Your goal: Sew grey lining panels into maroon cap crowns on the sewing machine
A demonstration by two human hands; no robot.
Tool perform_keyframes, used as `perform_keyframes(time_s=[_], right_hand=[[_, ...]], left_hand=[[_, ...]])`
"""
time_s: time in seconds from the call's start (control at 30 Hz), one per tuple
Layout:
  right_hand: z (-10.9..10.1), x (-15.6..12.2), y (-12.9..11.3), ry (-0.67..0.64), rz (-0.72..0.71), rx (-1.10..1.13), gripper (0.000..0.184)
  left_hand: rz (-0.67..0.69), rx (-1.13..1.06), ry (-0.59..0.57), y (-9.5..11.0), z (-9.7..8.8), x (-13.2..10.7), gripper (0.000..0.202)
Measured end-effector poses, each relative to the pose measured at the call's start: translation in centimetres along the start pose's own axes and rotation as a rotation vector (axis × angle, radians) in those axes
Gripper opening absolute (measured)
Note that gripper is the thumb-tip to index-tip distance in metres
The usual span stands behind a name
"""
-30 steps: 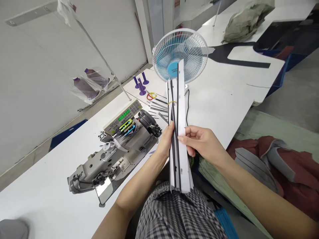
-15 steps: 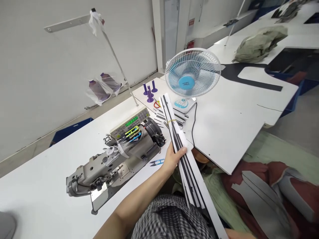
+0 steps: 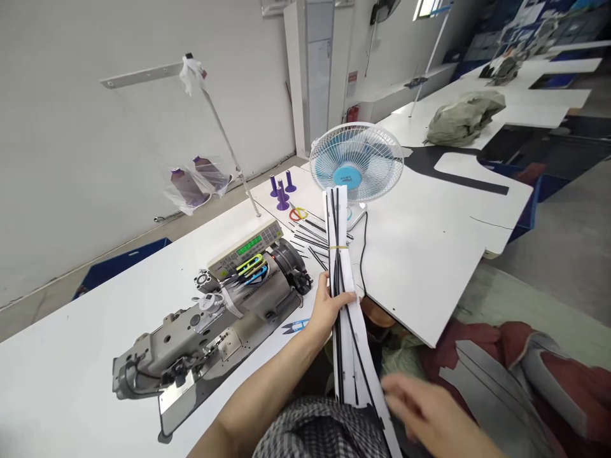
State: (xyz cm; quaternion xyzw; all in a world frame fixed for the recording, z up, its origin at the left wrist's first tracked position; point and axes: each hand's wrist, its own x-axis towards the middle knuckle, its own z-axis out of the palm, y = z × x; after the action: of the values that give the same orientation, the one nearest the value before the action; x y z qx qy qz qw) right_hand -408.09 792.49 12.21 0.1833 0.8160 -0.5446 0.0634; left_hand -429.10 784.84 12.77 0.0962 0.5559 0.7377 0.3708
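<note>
My left hand [image 3: 330, 306] is closed round a bundle of strips [image 3: 347, 331], long white ones with thin black ones among them. A yellow rubber band [image 3: 338, 247] circles the bundle above the hand. The strips stand nearly upright and fan apart towards my lap, where checked cloth hides part of the lower ends. My right hand [image 3: 422, 410], slightly blurred, is just right of the lower strips. Its fingers are partly stretched and apart, with nothing visible in them. Loose black and white strips [image 3: 305, 236] lie on the table behind the bundle.
Left of the bundle stands a sewing machine [image 3: 238, 318], with blue thread snips [image 3: 294, 327] beside it. Scissors [image 3: 298, 214], purple spools [image 3: 281, 194] and a fan [image 3: 356, 165] are at the back. Dark red and grey fabric [image 3: 506, 375] lies at lower right.
The bundle has swung from a slant to nearly upright, still in my left hand. My right hand has come up into view from the lower edge. The camera view has shifted.
</note>
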Motion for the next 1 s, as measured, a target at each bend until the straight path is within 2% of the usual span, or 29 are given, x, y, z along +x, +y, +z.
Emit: perform_keyframes(time_s=[0.07,0.13,0.17,0.2,0.27,0.33,0.4,0.57,0.7,0.77,0.83,0.93,1.0], right_hand=[[-3.3,2.6,-2.9,0.323,-0.222,-0.205,0.034],[-6.2,5.3,-5.9,0.622,-0.53,-0.387,0.027],[-7.2,6.6,-7.2,0.736,-0.636,-0.495,0.024],[-8.1,7.9,-8.3,0.81,-0.707,-0.615,0.024],[-9.0,10.0,-9.7,0.85,-0.746,-0.804,0.023],[-9.3,11.5,-10.1,0.808,-0.741,-0.884,0.027],[-9.4,12.5,-9.9,0.732,-0.758,-0.875,0.028],[-10.6,13.5,-10.0,0.514,-0.738,-0.759,0.024],[-13.6,13.2,-11.4,0.239,-0.641,-0.59,0.014],[-15.3,12.6,-12.0,0.088,-0.595,-0.523,0.015],[-16.3,11.8,-12.0,-0.006,-0.546,-0.473,0.017],[-15.4,10.6,-11.2,-0.01,-0.581,-0.5,0.014],[-13.6,9.9,-10.5,0.086,-0.707,-0.643,0.016]], left_hand=[[0.061,0.062,-0.037,0.0,0.2,0.2,0.052],[0.162,0.155,-0.092,0.1,0.7,0.1,0.049],[0.223,0.214,-0.118,0.1,0.9,0.0,0.046],[0.282,0.275,-0.136,0.2,1.1,-0.2,0.044],[0.374,0.375,-0.145,0.3,1.3,-0.5,0.047],[0.418,0.421,-0.149,0.4,1.1,-0.7,0.057],[0.421,0.456,-0.172,0.5,0.4,-0.6,0.064],[0.349,0.586,-0.173,0.4,-0.6,-0.5,0.054],[0.313,0.422,-0.124,0.1,0.4,-1.1,0.039],[0.298,0.359,-0.071,0.1,1.0,-1.3,0.036],[0.316,0.326,-0.025,0.1,1.5,-1.2,0.035],[0.321,0.289,-0.008,0.2,2.3,-0.6,0.036],[0.3,0.288,-0.005,0.3,2.9,0.0,0.038]])
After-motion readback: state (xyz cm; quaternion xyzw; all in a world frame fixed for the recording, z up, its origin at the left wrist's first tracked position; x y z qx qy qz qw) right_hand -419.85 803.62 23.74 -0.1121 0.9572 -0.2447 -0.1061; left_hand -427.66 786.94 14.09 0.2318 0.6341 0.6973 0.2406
